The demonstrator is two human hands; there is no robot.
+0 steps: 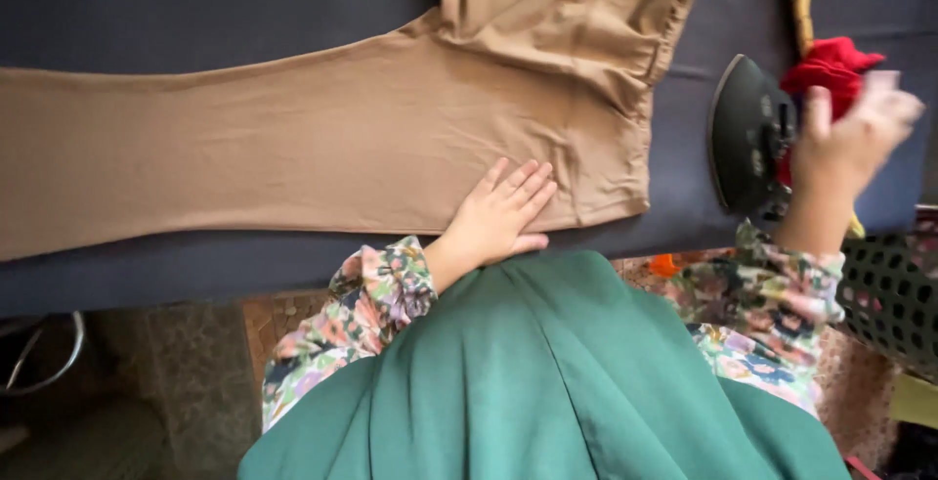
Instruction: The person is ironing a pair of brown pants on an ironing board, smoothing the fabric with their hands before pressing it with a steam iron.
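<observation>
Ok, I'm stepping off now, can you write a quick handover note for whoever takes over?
Left hand: flat and open on the lower edge of the tan trousers, pressing them down.
Right hand: at the handle of the iron, which stands on its heel at the right; grip blurred, cannot tell if closed.
Trousers lie spread on the dark ironing surface, waist end near the iron.
Done: garment laid out. Left: wrinkles remain, mostly near the waist.

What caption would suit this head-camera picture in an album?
Left hand flat on tan trousers spread over a dark ironing surface, right hand at an upended iron.
</observation>
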